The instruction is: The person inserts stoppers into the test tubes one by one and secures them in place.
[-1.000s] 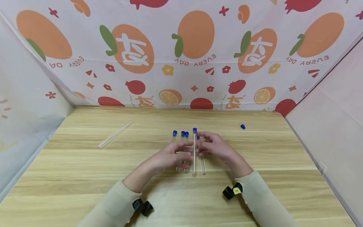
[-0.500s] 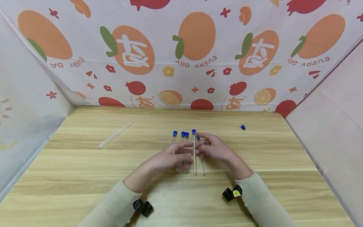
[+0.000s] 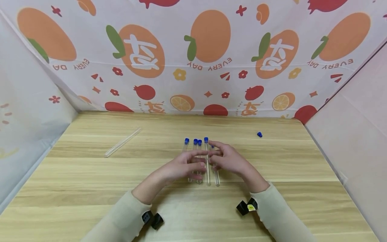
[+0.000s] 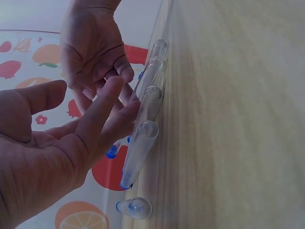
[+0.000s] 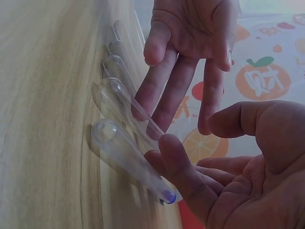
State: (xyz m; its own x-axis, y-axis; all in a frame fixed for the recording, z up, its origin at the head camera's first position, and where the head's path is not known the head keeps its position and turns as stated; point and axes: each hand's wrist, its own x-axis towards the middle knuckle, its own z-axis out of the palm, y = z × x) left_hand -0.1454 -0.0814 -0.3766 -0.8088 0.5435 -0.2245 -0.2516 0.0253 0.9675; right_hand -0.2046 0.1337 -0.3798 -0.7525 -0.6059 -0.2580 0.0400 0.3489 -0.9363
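Note:
Several clear test tubes with blue caps lie side by side on the wooden table. My left hand (image 3: 184, 165) reaches over the left tubes, fingers extended and partly covering them. My right hand (image 3: 231, 159) faces it from the right, fingers loosely bent and spread. Between the two hands lies one capped test tube (image 3: 208, 174), with fingertips of both hands right at its sides. Another test tube (image 3: 217, 178) sits partly under my right fingers; its cap is mostly hidden. In the right wrist view, the nearest tube (image 5: 131, 155) lies beside my right fingertips.
An uncapped glass tube (image 3: 122, 143) lies slanted at the back left of the table (image 3: 193, 215). One loose blue cap (image 3: 259, 134) sits at the back right. A fruit-print cloth (image 3: 169, 84) closes off the back, with pale cloth at both sides.
The tube between my hands has tilted slightly, its cap end moving a little left and its bottom a little right. Both hands stay almost in place.

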